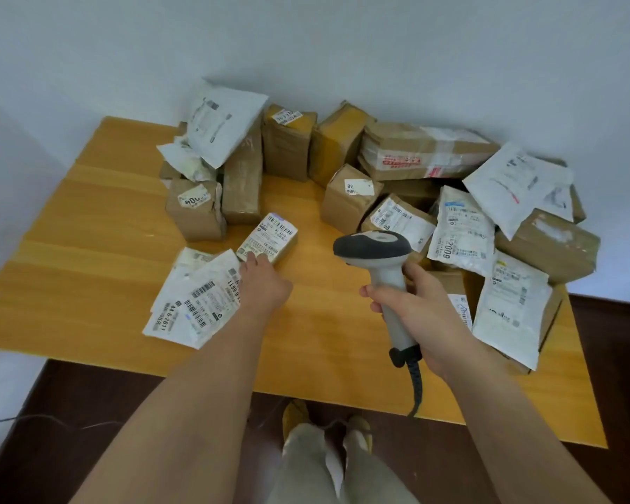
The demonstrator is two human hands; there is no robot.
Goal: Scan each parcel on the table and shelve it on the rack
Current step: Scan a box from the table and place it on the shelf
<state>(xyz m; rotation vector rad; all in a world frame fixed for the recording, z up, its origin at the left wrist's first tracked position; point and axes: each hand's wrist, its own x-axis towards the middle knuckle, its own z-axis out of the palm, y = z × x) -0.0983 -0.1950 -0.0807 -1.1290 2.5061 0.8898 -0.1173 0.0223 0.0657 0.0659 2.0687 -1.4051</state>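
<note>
A small brown box parcel with a white barcode label on top lies near the middle of the wooden table. My left hand reaches to its near end, fingers touching the box; how far they curl round it is hidden. My right hand grips the handle of a grey-and-white barcode scanner, its head held above the table to the right of the box and facing it. The scanner's coiled cable hangs down over the table's front edge.
Flat white mailer bags lie just left of my left hand. Several cardboard boxes and white mailers are piled along the back and right of the table. A white wall stands behind. Dark floor and my legs show below the front edge.
</note>
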